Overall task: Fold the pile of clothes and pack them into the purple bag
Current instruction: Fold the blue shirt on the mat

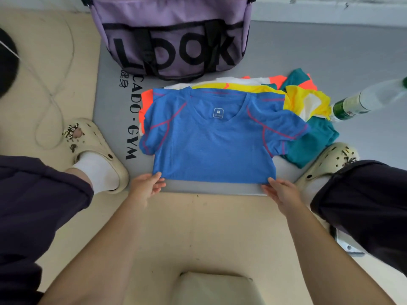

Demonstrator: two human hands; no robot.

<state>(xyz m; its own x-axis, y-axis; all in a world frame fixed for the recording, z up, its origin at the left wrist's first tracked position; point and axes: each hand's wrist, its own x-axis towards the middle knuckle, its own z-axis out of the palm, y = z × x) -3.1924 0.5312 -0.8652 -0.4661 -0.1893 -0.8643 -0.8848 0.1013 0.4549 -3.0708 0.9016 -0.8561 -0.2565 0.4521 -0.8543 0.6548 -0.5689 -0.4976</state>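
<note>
A blue T-shirt (pixel 213 142) with red seams lies flat on top of a pile of clothes (pixel 308 102) in yellow, orange, white and teal. My left hand (pixel 147 186) pinches the shirt's near left hem corner. At the near right hem corner my right hand (pixel 280 191) pinches the cloth the same way. The purple bag (pixel 171 36) with black "LOOK" lettering stands upright just behind the pile.
A grey gym mat (pixel 330 51) carries the pile and the bag. A clear bottle (pixel 361 100) with a green label lies to the right of the clothes. My two feet in cream clogs (pixel 97 148) flank the shirt. A white cable (pixel 55 102) lies on the beige floor at left.
</note>
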